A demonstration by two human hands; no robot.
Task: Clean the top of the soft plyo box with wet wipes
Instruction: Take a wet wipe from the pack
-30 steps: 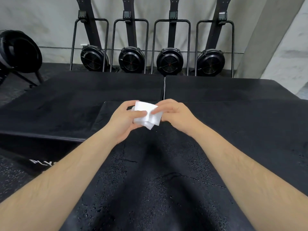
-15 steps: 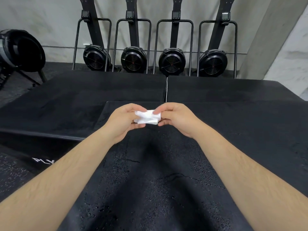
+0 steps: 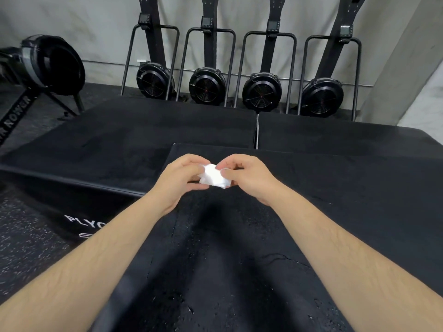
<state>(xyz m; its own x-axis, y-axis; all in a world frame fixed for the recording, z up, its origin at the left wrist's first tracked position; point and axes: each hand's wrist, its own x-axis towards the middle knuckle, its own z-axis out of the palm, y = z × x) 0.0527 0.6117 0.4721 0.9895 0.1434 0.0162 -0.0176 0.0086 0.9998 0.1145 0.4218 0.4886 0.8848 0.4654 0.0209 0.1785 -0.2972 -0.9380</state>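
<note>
A black soft plyo box [image 3: 335, 200] fills the middle and right of the head view, its top cracked and speckled with wet spots near me. Above its far part I hold a small bunched white wet wipe [image 3: 214, 179] between both hands. My left hand [image 3: 182, 178] pinches the wipe's left side with thumb and curled fingers. My right hand [image 3: 244, 176] pinches its right side the same way. The wipe hangs a little above the box top, partly hidden by my fingers.
Two lower black plyo boxes [image 3: 143, 140] [image 3: 335, 137] lie beyond, with a narrow gap between them. Four upright black fan machines [image 3: 207, 85] stand against the back wall. A rower [image 3: 48, 65] sits at far left. Speckled rubber floor [image 3: 21, 236] lies to the left.
The wipe has been folded from a wider sheet into a smaller bunched wad between both hands. The hands stayed close together over the box's far part.
</note>
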